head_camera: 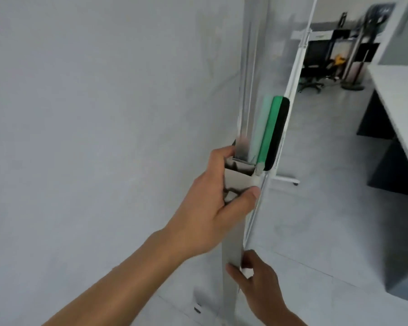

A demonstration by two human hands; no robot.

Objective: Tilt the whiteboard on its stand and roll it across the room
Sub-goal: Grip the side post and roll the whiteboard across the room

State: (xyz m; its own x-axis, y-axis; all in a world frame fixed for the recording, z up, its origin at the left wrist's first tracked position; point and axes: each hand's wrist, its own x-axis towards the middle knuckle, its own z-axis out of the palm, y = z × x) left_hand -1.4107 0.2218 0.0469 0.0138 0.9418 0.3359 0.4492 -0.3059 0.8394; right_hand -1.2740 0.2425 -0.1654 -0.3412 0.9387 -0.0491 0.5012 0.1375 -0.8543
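Observation:
The whiteboard (99, 118) fills the left of the view, its pale surface close to my face. Its grey metal side frame (253, 67) runs down the middle, motion-blurred. A green and black eraser (272, 132) sits against that edge. My left hand (212, 203) is shut around the frame at a bracket, thumb on the outer side. Lower down, my right hand (254, 281) is closed on the grey upright (231, 262) of the stand. A white stand pole (296, 64) and a white foot (286, 178) show behind the edge.
A white desk (400, 97) with a dark side panel (386, 165) stands close on the right. Farther back are a black office chair (315, 64) and a metal post on a round base (352, 85). Pale floor tiles (316, 220) lie between the board and the desk.

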